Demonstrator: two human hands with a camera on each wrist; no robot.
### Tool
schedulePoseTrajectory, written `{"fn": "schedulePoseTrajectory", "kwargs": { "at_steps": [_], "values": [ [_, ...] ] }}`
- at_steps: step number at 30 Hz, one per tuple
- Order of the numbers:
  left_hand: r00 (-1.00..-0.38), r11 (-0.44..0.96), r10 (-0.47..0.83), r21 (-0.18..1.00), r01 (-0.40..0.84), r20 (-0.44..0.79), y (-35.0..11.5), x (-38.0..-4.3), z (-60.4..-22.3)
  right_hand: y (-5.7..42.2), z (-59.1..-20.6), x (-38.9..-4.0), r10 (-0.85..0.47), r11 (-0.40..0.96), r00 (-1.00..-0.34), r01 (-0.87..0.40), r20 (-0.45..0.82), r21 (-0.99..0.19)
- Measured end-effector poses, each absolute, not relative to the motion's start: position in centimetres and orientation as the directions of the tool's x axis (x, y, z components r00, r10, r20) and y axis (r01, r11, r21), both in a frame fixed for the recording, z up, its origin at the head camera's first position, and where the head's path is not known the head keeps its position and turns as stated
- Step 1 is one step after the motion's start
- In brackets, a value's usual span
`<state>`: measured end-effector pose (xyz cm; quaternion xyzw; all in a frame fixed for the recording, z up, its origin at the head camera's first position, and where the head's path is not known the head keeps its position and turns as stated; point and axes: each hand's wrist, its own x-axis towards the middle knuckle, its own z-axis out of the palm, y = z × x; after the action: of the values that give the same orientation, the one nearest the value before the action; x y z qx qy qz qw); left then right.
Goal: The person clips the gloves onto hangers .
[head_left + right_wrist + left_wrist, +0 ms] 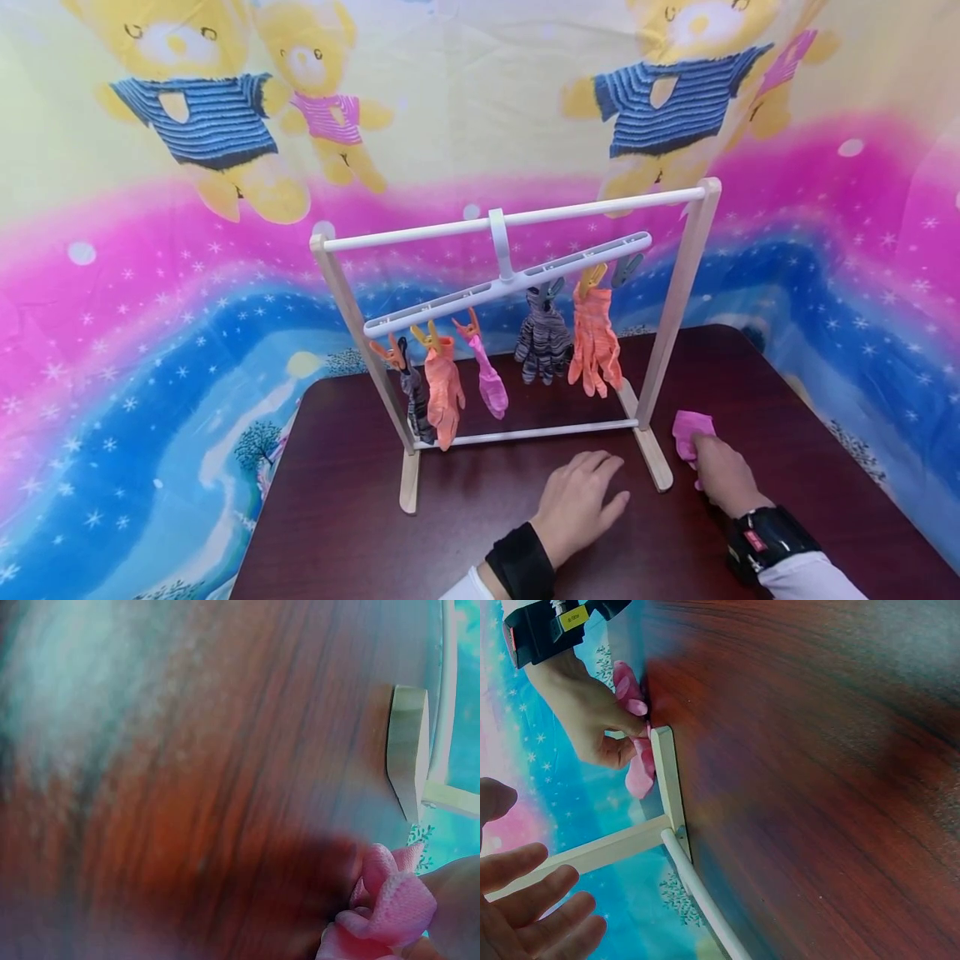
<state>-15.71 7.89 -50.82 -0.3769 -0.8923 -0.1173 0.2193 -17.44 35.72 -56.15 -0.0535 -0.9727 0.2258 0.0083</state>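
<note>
My right hand pinches a small pink knit piece at the right of the table, beside the rack's right foot. Soft folds of it bunch up in the right wrist view, and its kind cannot be made out. My left hand, holding nothing, is over the table in front of the rack, its fingers loosely extended. From a white hanger on the rack, clips hold a dark striped glove, an orange glove, a narrow pink knit item, another dark glove and another orange glove.
The wood-and-white rack stands on a dark red-brown table. An unloaded grey-blue clip hangs at the hanger's right end, which tilts higher than the left. A printed bear backdrop rises behind the table.
</note>
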Motion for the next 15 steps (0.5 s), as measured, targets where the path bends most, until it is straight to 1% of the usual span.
{"fn": "schedulePoseTrajectory", "kwargs": {
  "at_steps": [3,10,15],
  "values": [
    [-0.616,0.685,0.624,0.044,0.727,0.481,8.0,-15.7,-50.5,35.5,-56.1,-17.2,0.105,0.886,-0.994,0.104,-0.023,-0.452],
    [-0.623,0.681,0.622,0.063,0.729,0.474,8.3,-15.8,-49.5,35.1,-55.9,-16.9,0.069,0.877,-0.997,0.049,0.025,-0.479],
    [-0.631,0.686,0.614,0.076,0.724,0.475,8.5,-16.0,-48.8,35.0,-56.0,-16.3,0.101,0.838,-0.995,0.086,-0.001,-0.539]
  ]
}}
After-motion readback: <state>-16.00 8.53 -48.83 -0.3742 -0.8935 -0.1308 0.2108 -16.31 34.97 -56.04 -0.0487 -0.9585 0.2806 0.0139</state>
